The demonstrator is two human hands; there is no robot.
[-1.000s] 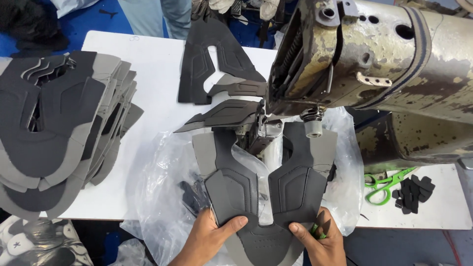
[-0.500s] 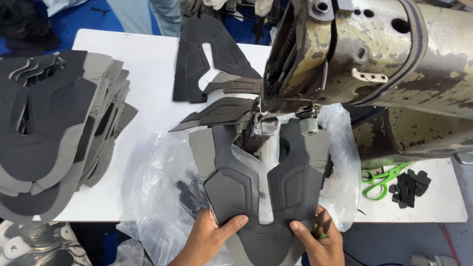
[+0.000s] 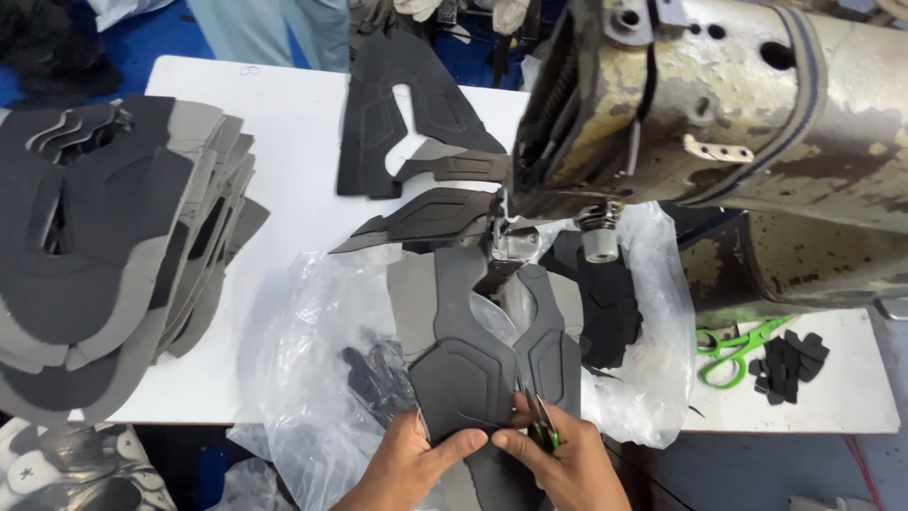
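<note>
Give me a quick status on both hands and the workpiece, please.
Left hand pinching the dark shoe panel. Right hand on the same panel, green snips in it. Panel runs under the sewing machine; plastic bag underneath.

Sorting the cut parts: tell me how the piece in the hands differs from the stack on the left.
The shoe upper piece is single, held by the left hand and right hand below the sewing machine; the stack of pieces holds many fanned layers, untouched. Both are dark and light grey.

free: bare table (image 3: 293,151) left-centre | blocked: sewing machine (image 3: 719,114) right, stacked pieces (image 3: 104,255) left
</note>
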